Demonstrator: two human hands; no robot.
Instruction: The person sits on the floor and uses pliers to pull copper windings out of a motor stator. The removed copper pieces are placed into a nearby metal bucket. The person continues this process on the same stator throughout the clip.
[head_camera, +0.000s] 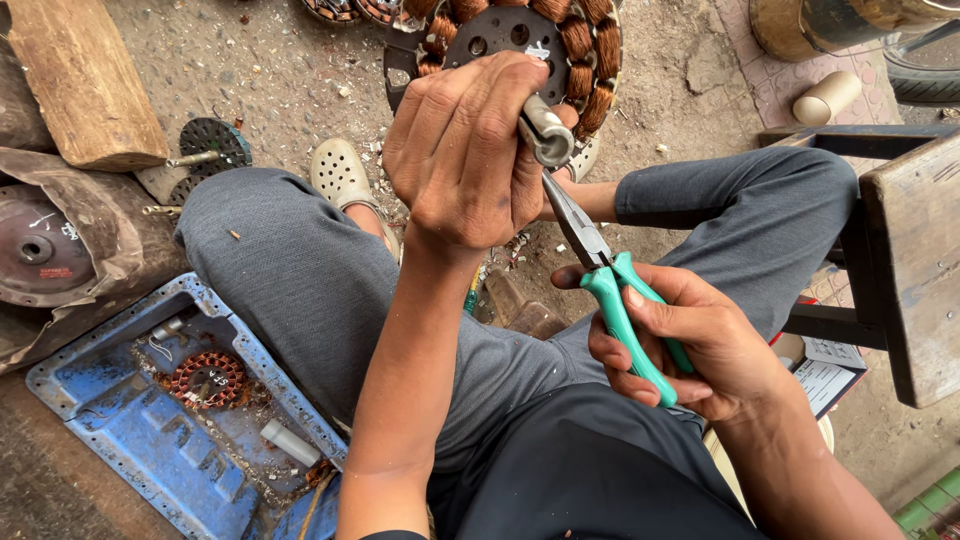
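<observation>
The pliers (610, 300), near the centre, have bright teal-green handles and dull grey steel jaws. Above them at twelve o'clock, the round black motor stator (520, 40) carries a ring of copper-brown wire coils. The short metal tube (545, 130) is pale silver-grey. The trousers (330, 290) are slate grey. At eight o'clock lies a scuffed blue metal tray (110, 410), holding a small stator (207, 378) with reddish-copper windings. At eleven o'clock, the wooden block (85, 80) is tan brown. The perforated shoe (340, 172) is cream.
</observation>
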